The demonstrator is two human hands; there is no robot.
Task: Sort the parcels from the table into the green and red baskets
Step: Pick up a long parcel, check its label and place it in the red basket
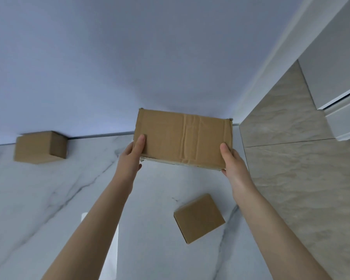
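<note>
Both forearms reach forward from the lower edge of my view. Left hand (132,156) clamps the near-left corner of the large parcel (183,138), thumb on its top face. Right hand (233,163) clamps the near-right corner likewise. I see this parcel raised above the marble table (49,199), close to the wall (109,57). A small flat parcel (199,218) lies below it on the table. A third parcel (40,147) sits far left, against the wall.
</note>
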